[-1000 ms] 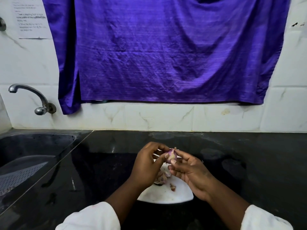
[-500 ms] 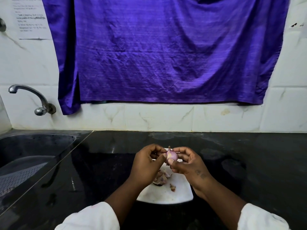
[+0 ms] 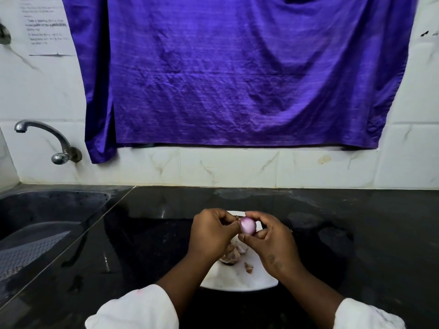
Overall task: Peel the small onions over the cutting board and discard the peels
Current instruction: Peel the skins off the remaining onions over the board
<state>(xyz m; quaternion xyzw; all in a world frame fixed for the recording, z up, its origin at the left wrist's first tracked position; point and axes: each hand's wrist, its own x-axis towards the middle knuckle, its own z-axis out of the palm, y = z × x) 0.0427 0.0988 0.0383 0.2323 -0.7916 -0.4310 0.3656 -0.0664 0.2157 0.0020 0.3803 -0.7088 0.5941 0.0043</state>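
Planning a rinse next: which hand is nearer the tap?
Left. The left hand, pinching the small onion's tip, sits below and right of the tap; the right hand, holding that onion, is farther right.

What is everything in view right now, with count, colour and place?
countertop: one, black, across the front
cutting board: one, white, on the countertop
peels: small pile, brownish, on the cutting board
small onion: one, pink-purple, held above the cutting board
sink: one, dark, left
tap: one, silver, above the sink
cloth: one, purple, hanging at the back
paper notice: one, white, top left
sleeves: two, white, bottom edge
left grip: one hand, pinching the small onion's end
right grip: one hand, holding the small onion
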